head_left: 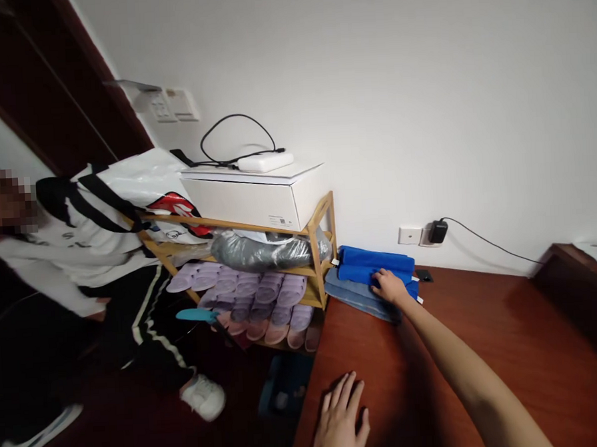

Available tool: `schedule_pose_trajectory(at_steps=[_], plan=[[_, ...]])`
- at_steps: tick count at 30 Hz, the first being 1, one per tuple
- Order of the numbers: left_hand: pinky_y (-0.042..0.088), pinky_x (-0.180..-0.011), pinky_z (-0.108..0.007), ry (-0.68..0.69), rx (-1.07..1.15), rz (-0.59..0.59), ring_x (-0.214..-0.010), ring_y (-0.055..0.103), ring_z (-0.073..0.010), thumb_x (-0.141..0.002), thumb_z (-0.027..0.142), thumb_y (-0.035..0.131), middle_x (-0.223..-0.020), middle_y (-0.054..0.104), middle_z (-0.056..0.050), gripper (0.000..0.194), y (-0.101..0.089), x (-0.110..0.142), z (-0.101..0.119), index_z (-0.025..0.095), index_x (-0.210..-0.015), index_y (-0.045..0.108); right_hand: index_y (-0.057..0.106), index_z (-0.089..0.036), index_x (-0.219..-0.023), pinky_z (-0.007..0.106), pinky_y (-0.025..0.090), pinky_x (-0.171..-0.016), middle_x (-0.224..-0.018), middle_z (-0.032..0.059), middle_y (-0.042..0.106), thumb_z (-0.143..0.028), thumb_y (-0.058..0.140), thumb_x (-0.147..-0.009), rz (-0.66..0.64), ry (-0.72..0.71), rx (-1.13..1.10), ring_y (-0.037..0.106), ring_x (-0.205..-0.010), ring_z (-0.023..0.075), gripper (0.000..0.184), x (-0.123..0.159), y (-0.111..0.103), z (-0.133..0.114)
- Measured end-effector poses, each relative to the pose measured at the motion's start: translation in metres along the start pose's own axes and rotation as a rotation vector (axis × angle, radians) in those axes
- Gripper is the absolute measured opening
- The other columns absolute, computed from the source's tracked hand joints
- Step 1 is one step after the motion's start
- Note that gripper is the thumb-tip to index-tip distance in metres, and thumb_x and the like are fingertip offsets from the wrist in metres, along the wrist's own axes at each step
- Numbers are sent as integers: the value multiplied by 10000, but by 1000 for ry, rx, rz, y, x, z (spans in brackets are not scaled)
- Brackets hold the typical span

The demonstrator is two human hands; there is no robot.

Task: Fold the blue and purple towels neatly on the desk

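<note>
My right hand (390, 287) reaches across the wooden table to a small pile of cloths at its far left corner. Its fingers are bent and closed on a bright blue towel (363, 268), which lies folded on top. Under that sticks out a grey-blue towel (355, 294), flat on the wood. White tags show at the edges of the pile. Closer to me, my left hand (340, 418) rests palm down near the table's left edge, holding nothing, its fingers stretched out.
Left of the table (464, 335) stands a wooden rack (316, 249) with purple and pink slippers (269, 288), a plastic-wrapped grey bundle (264, 252) and a white box (247, 199). A person (95, 261) sits farther left. A black charger (438, 231) is plugged into the wall.
</note>
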State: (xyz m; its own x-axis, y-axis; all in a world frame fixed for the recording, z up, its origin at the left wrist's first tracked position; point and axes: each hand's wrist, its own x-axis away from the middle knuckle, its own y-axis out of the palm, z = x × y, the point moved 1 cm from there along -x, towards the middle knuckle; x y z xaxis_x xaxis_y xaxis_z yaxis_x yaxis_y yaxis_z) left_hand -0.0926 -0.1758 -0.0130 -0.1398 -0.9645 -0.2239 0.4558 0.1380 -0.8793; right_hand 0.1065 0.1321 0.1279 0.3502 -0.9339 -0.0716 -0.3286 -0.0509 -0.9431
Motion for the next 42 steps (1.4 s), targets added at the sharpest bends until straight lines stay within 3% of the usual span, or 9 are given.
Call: schedule_pose_trajectory(at_steps=[5, 9, 13, 17, 22, 27, 33, 38, 42], plan=[[484, -1237, -585, 11, 3, -9, -1540, 510, -329, -1029, 334, 564, -1706, 498, -16, 616, 2, 1, -3, 419, -1635, 497, 752, -221, -1275, 317, 474, -1042, -1355, 143, 710, -218, 477, -1074, 66, 44, 22, 617, -1254, 256, 341, 10, 5, 8], [499, -1224, -575, 8, 23, 8, -1524, 529, -334, -1003, 315, 597, -1687, 522, -7, 637, 8, -1, -6, 453, -1619, 513, 728, -219, -1317, 332, 500, -990, -1336, 136, 738, -278, 401, -1110, 214, 133, -8, 673, -1159, 252, 391, -2, -35, 0], [487, -1230, -592, -31, 1, 35, -1517, 538, -333, -991, 307, 587, -1675, 543, -8, 604, 9, -4, -6, 438, -1580, 569, 621, -143, -1445, 389, 489, -1052, -1382, 190, 714, -305, 244, -1127, 466, 183, -83, 679, -1168, 265, 518, -19, -117, -16], [483, -1229, -574, -8, 1, 54, -1499, 556, -326, -979, 288, 592, -1651, 575, -41, 577, 2, -7, -2, 392, -1545, 619, 672, -150, -1292, 444, 502, -1056, -1245, 190, 743, -378, 364, -1071, 895, -50, -300, 667, -1146, 284, 443, 4, -217, -34], [457, -1241, -562, 2, -12, 44, -1496, 554, -305, -978, 269, 572, -1633, 597, -70, 538, -12, -14, 8, 326, -1507, 655, 714, -216, -1083, 429, 553, -932, -1055, 108, 727, -367, 565, -968, 922, -439, -216, 672, -977, 249, 241, 93, -318, -66], [457, -1228, -546, 23, 6, 35, -1488, 564, -301, -976, 269, 561, -1590, 638, -95, 481, -27, -18, 13, 276, -1438, 693, 730, -226, -1051, 371, 582, -814, -1074, 68, 696, -305, 644, -938, 949, -524, -231, 643, -930, 198, 163, 195, -395, -99], [481, -1195, -543, -105, 421, 80, -1497, 550, -383, -773, 497, 850, -1647, 546, -212, 1014, -34, -51, 98, 193, -1644, 428, 742, -216, -1006, 363, 590, -786, -1034, 51, 685, -353, 665, -980, 870, -588, -241, 653, -919, 190, 159, 281, -420, -140], [614, -971, -469, -22, 850, 127, -1099, 769, -341, -911, 416, 694, -1178, 818, -140, 399, -25, -61, 191, 234, -1264, 727, 745, -232, -955, 359, 548, -757, -932, 57, 715, -446, 643, -1011, 979, -501, 22, 649, -776, 184, 244, 309, -428, -143], [600, -1071, -473, 16, 949, 105, -1228, 728, -300, -983, 466, 609, -1365, 753, -119, 509, -33, -25, 180, 266, -1451, 602, 740, -232, -944, 373, 508, -722, -771, 60, 712, -541, 632, -1001, 1115, -267, 175, 663, -730, 225, 332, 321, -451, -102]])
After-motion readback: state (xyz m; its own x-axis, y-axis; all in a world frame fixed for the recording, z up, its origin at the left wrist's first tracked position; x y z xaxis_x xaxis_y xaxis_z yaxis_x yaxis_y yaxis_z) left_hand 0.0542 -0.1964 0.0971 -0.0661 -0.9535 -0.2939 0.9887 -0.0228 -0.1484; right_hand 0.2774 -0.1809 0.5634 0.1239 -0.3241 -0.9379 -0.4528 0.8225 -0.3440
